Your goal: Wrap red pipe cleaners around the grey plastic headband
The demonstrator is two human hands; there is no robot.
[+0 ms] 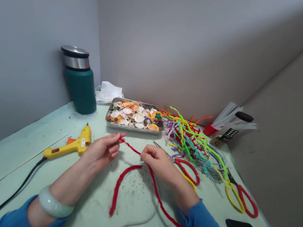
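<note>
One yellow hot-glue gun (pixel 71 147) lies at centre left of the frame. Next, the left hand (pixel 105 149), palm toward frame centre, pinches the end of a red pipe cleaner (pixel 132 148) between thumb and fingertips, remaining fingers loosely curled; forearm slants up from lower left. The pipe cleaner spans the gap between the hands at frame centre. The right hand (pixel 157 162), back uppermost, fingers folded, grips it; forearm enters from lower right. Scissors (pixel 181 161) lie just beside.
</note>
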